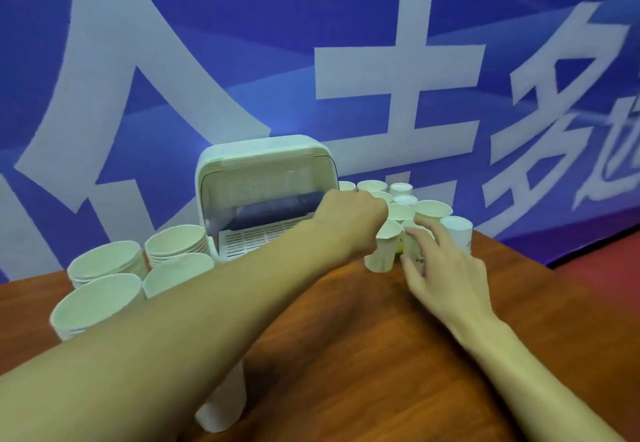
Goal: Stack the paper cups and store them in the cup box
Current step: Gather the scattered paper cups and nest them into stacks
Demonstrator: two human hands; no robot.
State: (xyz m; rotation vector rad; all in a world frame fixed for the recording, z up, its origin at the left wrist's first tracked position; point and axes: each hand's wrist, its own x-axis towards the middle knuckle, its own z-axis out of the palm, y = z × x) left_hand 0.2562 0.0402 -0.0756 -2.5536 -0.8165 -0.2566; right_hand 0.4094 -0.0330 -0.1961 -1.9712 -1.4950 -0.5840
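The white cup box [221, 178] stands at the back of the table with its lid raised and a slatted tray inside. Several loose white paper cups [431, 207] cluster to its right. My left arm crosses over to that cluster, and my left hand [356, 221] is curled with its fingers hidden, on the rim of a tilted paper cup [382, 253]. My right hand [446, 272] has its fingers wrapped around the printed cup [414, 251] next to it. Stacked cups [104, 261] stand left of the box.
The brown wooden table [363, 337] ends at a blue banner wall behind. Another cup stack [221, 407] stands near the front, partly hidden under my left forearm. The table's right edge drops off to a red floor [606, 258].
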